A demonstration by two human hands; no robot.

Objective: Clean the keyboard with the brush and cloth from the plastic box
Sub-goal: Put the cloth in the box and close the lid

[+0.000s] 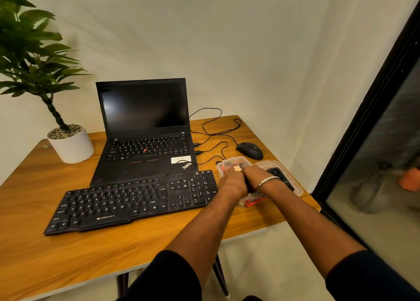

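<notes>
— Wooden table (95, 253) against a pale wall; where are the hands?

— Both are at the table's right edge, over the clear plastic box (229, 163). The left hand (233, 182) and the right hand (254, 175) are pressed close together, fingers curled down into the box. A small pale thing shows between them, but I cannot tell what it is or which hand holds it. The right wrist wears a metal bangle (267, 181).

— And the brush and cloth?

— Something red shows under the wrists at the box's near end; I cannot tell whether it is the cloth. No brush is clear to me.

— What lies beside the box?

— Its lid (293, 180) lies just right of it, with a dark object on it. The keyboard (136, 200) lies just left, along the front. Behind it stands an open laptop (145, 128), screen dark. A mouse (250, 150) sits near the right back corner, a potted plant (68, 141) at the left back corner.
</notes>
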